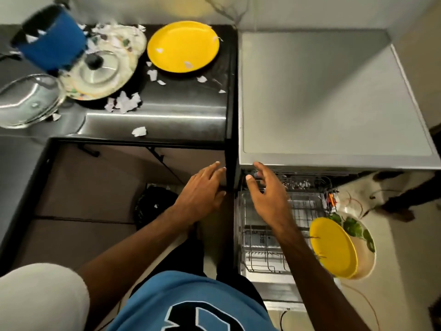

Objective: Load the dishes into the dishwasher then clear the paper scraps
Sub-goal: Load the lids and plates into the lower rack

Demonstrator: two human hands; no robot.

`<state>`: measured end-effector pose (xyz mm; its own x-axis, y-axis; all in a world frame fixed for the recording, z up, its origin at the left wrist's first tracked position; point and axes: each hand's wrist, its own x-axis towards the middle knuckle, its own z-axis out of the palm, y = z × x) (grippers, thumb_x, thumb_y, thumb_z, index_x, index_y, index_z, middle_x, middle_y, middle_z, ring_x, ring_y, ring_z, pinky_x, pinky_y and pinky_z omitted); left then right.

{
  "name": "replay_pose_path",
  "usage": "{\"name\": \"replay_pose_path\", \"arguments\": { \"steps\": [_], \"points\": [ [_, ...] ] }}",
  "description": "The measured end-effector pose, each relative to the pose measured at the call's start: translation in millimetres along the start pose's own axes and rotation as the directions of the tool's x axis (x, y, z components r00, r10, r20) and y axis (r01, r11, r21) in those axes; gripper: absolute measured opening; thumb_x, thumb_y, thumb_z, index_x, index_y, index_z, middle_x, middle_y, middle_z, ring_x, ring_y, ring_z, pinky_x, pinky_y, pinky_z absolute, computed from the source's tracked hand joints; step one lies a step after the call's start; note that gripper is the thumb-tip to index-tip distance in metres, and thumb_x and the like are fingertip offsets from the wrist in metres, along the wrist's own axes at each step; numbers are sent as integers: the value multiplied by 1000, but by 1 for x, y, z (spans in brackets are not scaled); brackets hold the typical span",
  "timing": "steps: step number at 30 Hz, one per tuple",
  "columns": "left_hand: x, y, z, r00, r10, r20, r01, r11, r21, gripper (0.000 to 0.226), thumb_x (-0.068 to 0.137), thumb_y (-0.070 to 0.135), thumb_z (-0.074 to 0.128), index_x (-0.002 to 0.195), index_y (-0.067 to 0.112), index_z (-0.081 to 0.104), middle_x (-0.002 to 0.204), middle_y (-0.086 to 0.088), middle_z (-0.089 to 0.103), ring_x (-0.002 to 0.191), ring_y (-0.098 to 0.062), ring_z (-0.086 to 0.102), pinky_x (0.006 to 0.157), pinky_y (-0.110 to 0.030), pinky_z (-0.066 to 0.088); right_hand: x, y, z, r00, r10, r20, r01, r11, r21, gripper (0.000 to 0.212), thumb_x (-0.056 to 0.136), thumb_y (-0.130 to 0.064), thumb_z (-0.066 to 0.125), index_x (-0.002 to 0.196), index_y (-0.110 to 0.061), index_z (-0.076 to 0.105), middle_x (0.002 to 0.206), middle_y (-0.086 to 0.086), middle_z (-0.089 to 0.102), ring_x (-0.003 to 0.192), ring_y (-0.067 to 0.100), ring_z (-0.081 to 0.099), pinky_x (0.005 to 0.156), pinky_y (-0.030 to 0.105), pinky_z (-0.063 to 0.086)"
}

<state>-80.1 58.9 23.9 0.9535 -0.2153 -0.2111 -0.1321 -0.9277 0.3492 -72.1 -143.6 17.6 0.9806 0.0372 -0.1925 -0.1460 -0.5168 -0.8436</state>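
A yellow plate (183, 46) lies on the dark counter (181, 108) with paper scraps (124, 103) scattered around it. Left of it a patterned plate (119, 44) carries a steel lid (97, 70). The dishwasher (322, 96) stands open at the right, its lower rack (267, 247) pulled out. In the rack stand a yellow plate (334, 247) and a leaf-patterned plate (365, 242) behind it. My left hand (202, 189) hovers empty at the counter's corner, fingers straight. My right hand (267, 187) reaches with spread fingers toward the upper rack (300, 182), holding nothing.
A blue pot (50, 37) and a glass lid (26, 101) sit at the far left of the counter. A black bin bag (155, 204) stands on the floor below. Cables (358, 206) and another person's foot (401, 211) lie right of the dishwasher.
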Motion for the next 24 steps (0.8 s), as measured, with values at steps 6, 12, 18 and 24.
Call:
{"name": "replay_pose_path", "arguments": {
  "steps": [6, 12, 18, 24],
  "points": [
    [-26, -54, -35, 990, -126, -69, 121, 990, -67, 73, 97, 40, 62, 158, 20, 28, 167, -5, 21, 152, -23, 25, 120, -41, 28, 12, -48, 37, 994, -68, 88, 69, 998, -6, 52, 103, -40, 61, 153, -31, 48, 150, 0, 56, 134, 12, 56, 111, 45, 51],
    [-53, -127, -72, 973, -210, -94, 196, 970, -143, 71, 97, 42, 61, 158, 20, 31, 167, -3, 22, 151, -23, 26, 121, -40, 30, 24, -90, 94, 987, -97, 130, 98, 995, -2, 51, 103, -39, 62, 151, -30, 50, 150, -4, 56, 133, 4, 53, 113, 34, 47],
    [-72, -190, -105, 956, -256, -141, 228, 956, -185, 70, 98, 41, 61, 158, 19, 31, 167, -2, 21, 151, -23, 25, 121, -38, 27, 38, -132, 148, 986, -109, 124, 104, 994, 42, 49, 102, -37, 64, 150, -29, 52, 149, -7, 57, 133, 4, 55, 114, 35, 48],
    [-75, -227, -127, 950, -271, -153, 229, 942, -246, 69, 98, 40, 61, 158, 20, 31, 166, -1, 23, 151, -20, 24, 122, -39, 27, 54, -162, 188, 990, -106, 98, 101, 993, 54, 48, 103, -32, 64, 149, -26, 52, 150, -8, 56, 130, 3, 55, 113, 30, 46]
  ]
}}
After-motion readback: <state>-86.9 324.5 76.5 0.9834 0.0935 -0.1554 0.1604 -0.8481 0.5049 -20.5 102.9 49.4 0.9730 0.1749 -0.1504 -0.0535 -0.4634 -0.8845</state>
